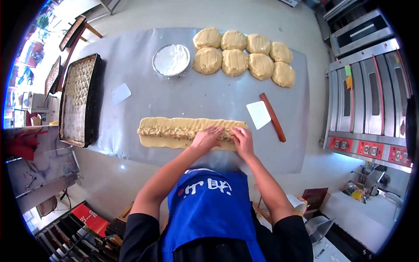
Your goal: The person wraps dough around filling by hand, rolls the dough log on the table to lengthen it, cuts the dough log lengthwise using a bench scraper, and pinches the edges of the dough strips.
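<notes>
A long flat sheet of dough (168, 142) lies across the near part of the table, with a strip of crumbly, green-flecked filling (168, 132) along its middle. My left hand (207, 139) rests on the filling right of centre, its fingers extended and lying flat. Close beside it, my right hand (242, 140) touches the filling near the sheet's right end, fingers slightly bent and apart. Neither hand grips anything that I can see. Part of the filling is hidden beneath both hands.
Several dough lumps (235, 62) sit at the back right, beside a bowl of white flour (171, 60). A white scraper (259, 115) and wooden rolling pin (273, 117) lie rightward. Another scraper (121, 94) and a baking tray (72, 124) with small rounds are leftward. Ovens (371, 100) stand right.
</notes>
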`<state>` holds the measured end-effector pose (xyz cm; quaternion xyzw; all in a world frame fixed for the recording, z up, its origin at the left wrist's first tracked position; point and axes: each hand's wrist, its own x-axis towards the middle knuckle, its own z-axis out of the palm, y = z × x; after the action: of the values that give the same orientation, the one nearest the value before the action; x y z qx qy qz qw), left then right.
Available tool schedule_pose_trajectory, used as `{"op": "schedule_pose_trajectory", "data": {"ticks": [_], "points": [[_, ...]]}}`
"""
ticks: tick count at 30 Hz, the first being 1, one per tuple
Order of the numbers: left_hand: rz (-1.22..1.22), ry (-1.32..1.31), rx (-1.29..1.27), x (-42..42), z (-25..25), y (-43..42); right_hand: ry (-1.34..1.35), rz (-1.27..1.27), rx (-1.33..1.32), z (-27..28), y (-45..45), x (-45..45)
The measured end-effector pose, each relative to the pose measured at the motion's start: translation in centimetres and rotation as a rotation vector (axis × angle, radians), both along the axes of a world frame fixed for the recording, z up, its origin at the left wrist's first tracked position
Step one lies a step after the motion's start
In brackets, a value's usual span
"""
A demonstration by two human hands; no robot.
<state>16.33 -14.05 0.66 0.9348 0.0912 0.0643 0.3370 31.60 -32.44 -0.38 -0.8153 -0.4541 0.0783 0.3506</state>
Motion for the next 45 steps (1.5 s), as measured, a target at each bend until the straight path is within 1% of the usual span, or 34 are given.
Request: {"op": "schedule_pose_trajectory", "data": {"ticks": [1,2,3,5,6,8,10,12,13,15,16,18,20,21,23,25,26,28,30,31,33,34,35,36,38,39,41,42,43,44,45], "points": [[0.003,-0.001,-0.001,-0.2,0.0,0.4,-0.069,0.056,-0.006,1.5,-0.4,0.0],[-0.055,-0.023,0.121,-0.7,0.0,0.9,-0.134,0.113,-0.013,2.7,-0.4,-0.1],[-0.115,-0.040,0.242,-1.1,-0.1,1.2,-0.128,0.116,-0.014,2.7,-0.6,0.0],[-0.090,0.000,0.193,-0.6,-0.7,0.9,-0.276,0.293,-0.080,2.5,-0.8,0.6],[-0.064,0.028,0.146,-0.4,-1.1,0.5,-0.271,0.287,-0.085,1.8,-0.7,0.5],[-0.039,0.042,0.130,-0.2,-1.5,0.0,-0.300,0.270,-0.082,-0.1,-0.6,0.6],[-0.007,0.055,0.125,-0.2,-2.7,-0.3,-0.307,0.252,-0.076,0.1,-0.4,0.3],[0.020,0.024,0.219,-0.3,-3.6,-0.7,-0.321,0.243,-0.063,0.3,0.0,0.2],[0.029,0.019,0.224,0.0,-2.3,-0.8,-0.299,0.235,-0.080,0.3,0.0,0.2],[0.044,0.168,0.191,0.5,0.0,-1.6,-0.282,0.228,-0.095,0.8,0.2,0.2],[0.084,0.073,0.267,0.4,-0.1,-2.4,-0.249,0.188,-0.053,1.5,0.1,0.0],[0.074,0.058,0.305,0.9,-1.0,-3.3,-0.213,0.156,-0.014,2.3,0.4,-0.3],[0.056,0.023,0.361,1.1,-3.1,-3.6,-0.069,0.041,0.084,1.8,-0.1,-0.3],[0.051,0.022,0.350,1.1,-3.1,-3.6,-0.070,0.037,0.072,1.1,-0.8,0.1],[0.038,-0.012,0.301,1.2,-2.4,-3.6,-0.202,0.180,-0.073,-0.7,-2.1,1.1],[0.045,-0.060,0.313,1.3,-2.8,-3.3,-0.200,0.184,-0.091,-1.4,-1.9,1.4],[0.014,-0.015,0.287,1.2,-3.0,-3.2,-0.191,0.184,-0.111,-1.7,-1.9,1.3],[-0.015,0.022,0.264,1.3,-2.2,-2.7,-0.187,0.157,-0.101,0.2,-1.7,0.9],[-0.051,0.156,0.042,0.8,-0.5,-1.8,-0.182,0.143,-0.096,1.5,-1.5,0.8],[-0.045,0.156,0.041,0.3,0.2,-1.5,-0.211,0.132,-0.091,1.5,-1.7,0.6],[0.219,0.266,0.237,-1.9,1.2,-1.3,-0.227,0.106,-0.093,1.3,-2.3,-0.1],[0.236,0.289,0.348,-3.1,0.9,-0.9,-0.245,0.103,-0.127,1.2,-2.5,-0.4],[0.230,0.293,0.347,-3.9,0.5,-1.0,-0.263,0.107,-0.162,1.0,-2.6,-0.6],[0.161,0.315,0.372,-4.7,0.5,-1.3,-0.258,0.112,-0.165,1.4,-2.5,-1.1],[0.049,0.322,0.427,-5.2,0.2,-1.8,-0.364,0.201,-0.280,2.1,-1.6,-2.5],[0.055,0.327,0.425,-5.0,-0.3,-1.9,-0.361,0.208,-0.279,1.9,-1.1,-3.0],[0.031,0.207,0.410,-4.5,-1.1,-2.1,-0.341,0.416,-0.283,1.7,-0.4,-4.2],[0.015,0.238,0.430,-4.2,-1.1,-1.9,-0.270,0.429,-0.291,1.5,-0.1,-4.8],[0.030,0.237,0.438,-4.1,-0.4,-1.7,-0.278,0.441,-0.281,0.6,-0.2,-4.9],[0.010,0.220,0.349,-4.2,0.3,-1.4,-0.298,0.428,-0.270,-0.2,-0.3,-5.0],[-0.006,0.199,0.261,-4.2,0.9,-1.0,-0.321,0.417,-0.260,0.2,0.3,-5.0]]}}
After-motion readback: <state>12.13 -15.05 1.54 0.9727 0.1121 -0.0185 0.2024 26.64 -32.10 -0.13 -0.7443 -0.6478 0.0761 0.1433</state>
